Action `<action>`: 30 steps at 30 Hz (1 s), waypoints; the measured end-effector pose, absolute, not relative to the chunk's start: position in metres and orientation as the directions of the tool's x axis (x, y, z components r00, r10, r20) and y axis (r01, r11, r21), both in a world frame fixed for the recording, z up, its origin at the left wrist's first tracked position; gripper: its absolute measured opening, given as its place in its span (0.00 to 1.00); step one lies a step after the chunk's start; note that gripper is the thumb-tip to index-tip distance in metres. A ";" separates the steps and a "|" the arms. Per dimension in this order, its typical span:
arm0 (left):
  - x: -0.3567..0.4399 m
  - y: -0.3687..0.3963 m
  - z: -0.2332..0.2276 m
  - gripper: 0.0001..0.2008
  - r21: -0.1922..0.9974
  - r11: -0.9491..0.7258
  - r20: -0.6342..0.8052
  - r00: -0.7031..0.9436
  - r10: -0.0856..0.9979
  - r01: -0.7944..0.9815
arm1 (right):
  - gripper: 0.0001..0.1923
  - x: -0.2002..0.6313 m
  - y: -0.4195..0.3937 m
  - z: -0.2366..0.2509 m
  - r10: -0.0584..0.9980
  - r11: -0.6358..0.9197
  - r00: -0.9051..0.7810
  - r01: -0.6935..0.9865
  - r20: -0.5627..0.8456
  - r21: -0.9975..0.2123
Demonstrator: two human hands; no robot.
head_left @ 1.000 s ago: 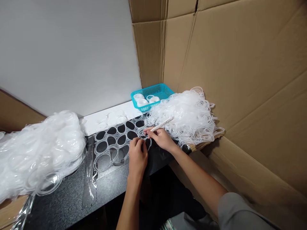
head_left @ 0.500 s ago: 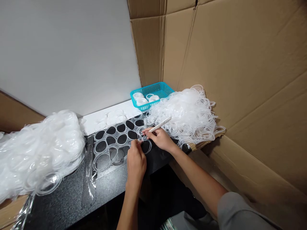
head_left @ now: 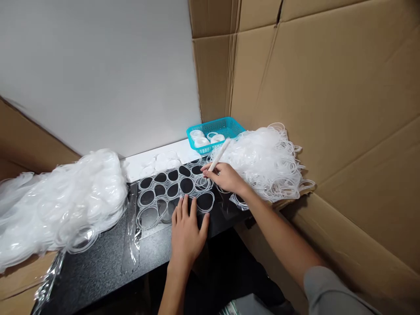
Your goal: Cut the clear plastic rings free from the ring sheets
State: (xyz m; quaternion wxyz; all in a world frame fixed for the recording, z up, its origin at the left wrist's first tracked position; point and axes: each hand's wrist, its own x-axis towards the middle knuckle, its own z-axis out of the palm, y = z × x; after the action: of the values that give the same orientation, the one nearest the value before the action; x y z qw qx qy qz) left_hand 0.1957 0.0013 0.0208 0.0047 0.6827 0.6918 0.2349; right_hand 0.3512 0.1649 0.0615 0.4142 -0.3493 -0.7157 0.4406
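A clear sheet of joined rings [head_left: 173,190] with rows of round openings lies on the dark speckled tabletop. My left hand [head_left: 188,229] rests palm down at the sheet's near edge, fingers spread, holding nothing. Between the thumb and fingers of my right hand [head_left: 226,176] is a white pen-like stick [head_left: 219,155], tilted with its upper end away from me. Its lower tip is hidden by the fingers, so I cannot tell what kind of tool it is. The right hand is over the sheet's right end, where some loose rings lie.
A big pile of clear rings [head_left: 267,159] lies on the right, against the cardboard wall [head_left: 344,96]. At the left is a stack of clear plastic sheets [head_left: 88,192]. A turquoise basket [head_left: 236,125] at the back holds white ring stacks. White discs [head_left: 166,161] lie behind the sheet.
My left hand has opened from a pinch and now lies flat on the sheet. The stick in my right hand has swung more upright. The view has shifted slightly.
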 end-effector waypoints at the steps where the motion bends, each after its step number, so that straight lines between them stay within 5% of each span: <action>1: 0.194 -0.004 0.019 0.28 0.300 -0.034 0.293 -0.058 0.954 0.953 | 0.08 0.350 0.172 0.071 0.842 0.404 -0.453 0.164 0.295 -0.900; 6: 0.173 -0.020 0.019 0.27 0.311 0.034 0.292 -0.130 0.948 0.950 | 0.09 0.329 0.187 0.096 0.769 0.550 -0.534 0.274 0.351 -0.789; 12: 0.156 -0.020 0.026 0.19 0.282 0.123 0.316 -0.214 0.924 0.951 | 0.18 0.308 0.151 0.052 0.652 0.522 -0.739 0.278 0.167 -0.807; 20: 0.185 0.003 0.037 0.12 0.219 0.124 0.471 -0.217 0.855 0.968 | 0.22 0.304 0.144 0.020 0.694 0.447 -0.665 0.098 0.276 -0.889; 25: 0.178 0.006 0.024 0.17 0.280 0.001 0.364 -0.108 0.925 0.960 | 0.20 0.304 0.147 0.021 0.691 0.480 -0.660 0.113 0.295 -0.870; 30: 0.177 0.005 0.023 0.20 0.263 0.083 0.315 -0.167 0.934 0.961 | 0.14 0.306 0.144 0.022 0.730 0.447 -0.623 0.127 0.280 -0.885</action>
State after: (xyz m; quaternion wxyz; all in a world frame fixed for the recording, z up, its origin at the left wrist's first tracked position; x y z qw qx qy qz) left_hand 0.1769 0.0045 0.0234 -0.0324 0.6447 0.7351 0.2071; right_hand 0.3063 0.1442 0.0223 0.3364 -0.2743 -0.7813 0.4486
